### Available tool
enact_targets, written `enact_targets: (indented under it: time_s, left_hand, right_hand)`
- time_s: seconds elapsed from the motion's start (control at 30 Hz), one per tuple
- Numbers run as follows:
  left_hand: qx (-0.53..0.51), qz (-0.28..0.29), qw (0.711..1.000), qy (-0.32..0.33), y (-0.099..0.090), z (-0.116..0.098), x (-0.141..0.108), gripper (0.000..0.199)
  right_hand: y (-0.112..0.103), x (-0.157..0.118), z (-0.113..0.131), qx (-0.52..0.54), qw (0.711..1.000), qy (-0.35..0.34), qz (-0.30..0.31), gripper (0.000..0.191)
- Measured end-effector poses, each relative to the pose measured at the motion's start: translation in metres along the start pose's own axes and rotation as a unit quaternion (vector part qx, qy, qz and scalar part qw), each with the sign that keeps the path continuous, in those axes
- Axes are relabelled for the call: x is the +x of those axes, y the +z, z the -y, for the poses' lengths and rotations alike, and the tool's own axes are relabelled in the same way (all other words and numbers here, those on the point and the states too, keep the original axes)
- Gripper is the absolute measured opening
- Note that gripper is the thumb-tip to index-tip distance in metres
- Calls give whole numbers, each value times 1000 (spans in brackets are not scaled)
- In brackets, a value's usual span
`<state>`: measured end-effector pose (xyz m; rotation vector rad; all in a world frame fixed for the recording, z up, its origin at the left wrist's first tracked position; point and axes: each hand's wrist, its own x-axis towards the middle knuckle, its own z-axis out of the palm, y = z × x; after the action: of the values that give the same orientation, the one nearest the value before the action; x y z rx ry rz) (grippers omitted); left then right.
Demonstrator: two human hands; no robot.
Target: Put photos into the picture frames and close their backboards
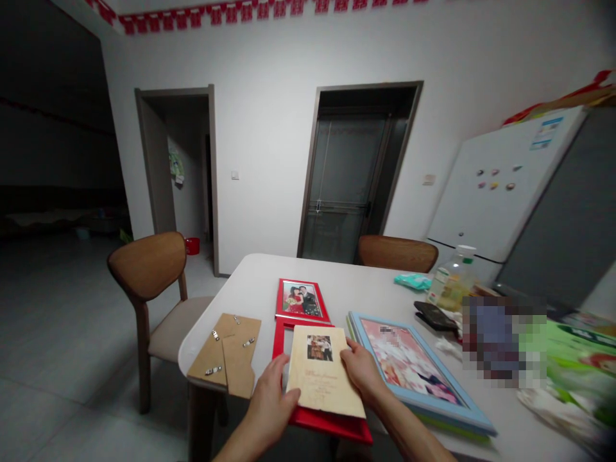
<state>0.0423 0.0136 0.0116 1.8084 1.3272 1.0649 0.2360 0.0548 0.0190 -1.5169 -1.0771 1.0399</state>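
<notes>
Both hands work at the near edge of the table (250, 269), w/ a cream card (323, 371) carrying a small photo laid over an empty red frame (332, 423). The left hand (269, 404) lies on the card's left edge, fingers together and flat, thumb along the side — a pressing hold, it seems, to keep the card square on the frame. The right hand (362, 371) pinches the card's right edge near the top corner, fingers curled onto it, prob. steadying or nudging it into line. The frame pokes out past the table's near edge, so the hands are also what keeps it from tipping.

Just left, near the front-left corner, the brown backing board (226, 353) lies face down w/ its metal clips up — off the frame, set aside within reach. Behind the card, toward the table's middle, a second red frame (301, 301) w/ a photo lies flat. To the right, just beside the right hand, a blue frame (418, 372) w/ a picture sits at an angle on a green one.

Toward the far right edge: a plastic bottle (452, 279), a dark phone (434, 316), a pack of wipes (412, 280). Two wooden chairs (149, 263) stand at the table's left and far sides.
</notes>
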Motion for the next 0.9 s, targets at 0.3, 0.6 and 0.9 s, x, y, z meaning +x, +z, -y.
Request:
enact_targets:
  time_s: [0.3,0.6,0.9]
  left_hand:
    - [142,100,982,73,5,8,-11,55]
    - [216,135,965,67,7,-14,-11,54]
    - [236,102,964,66,-65,20,-13,71]
  right_hand:
    - [17,16,-5,-166,980,-102,-31,44]
    - [12,13,-4,-452,876,-156,-68,27]
    - [39,-3,8,-414,874,-254,-21,35]
